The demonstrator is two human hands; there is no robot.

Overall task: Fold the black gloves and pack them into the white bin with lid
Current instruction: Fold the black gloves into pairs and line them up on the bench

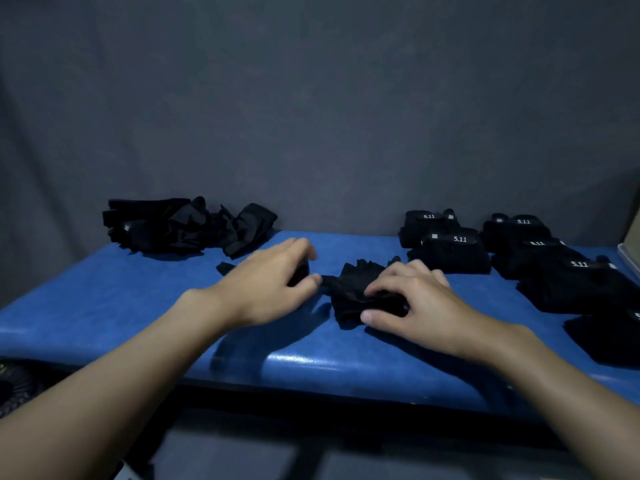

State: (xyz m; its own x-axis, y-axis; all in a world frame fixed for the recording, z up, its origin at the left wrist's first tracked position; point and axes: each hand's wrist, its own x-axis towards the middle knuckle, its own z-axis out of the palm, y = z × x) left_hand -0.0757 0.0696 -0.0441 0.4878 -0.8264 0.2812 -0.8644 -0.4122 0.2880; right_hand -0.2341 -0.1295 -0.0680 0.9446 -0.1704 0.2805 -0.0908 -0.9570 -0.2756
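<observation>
A black glove (349,289) lies crumpled on the blue table (138,306) in the middle. My right hand (412,303) rests on its right side, fingers and thumb curled round the fabric. My left hand (273,282) hovers just left of it, blurred, fingers curved over a dark strap end (227,267); the thumb tip touches the glove's left edge. A heap of unfolded black gloves (180,226) sits at the back left. Several folded gloves with "5.11" labels (450,244) lie in rows at the right. A white bin's edge (628,258) shows at the far right.
A grey cloth backdrop hangs behind the table. The table's front edge runs across the lower part of the view. Dark objects lie below the table at the lower left.
</observation>
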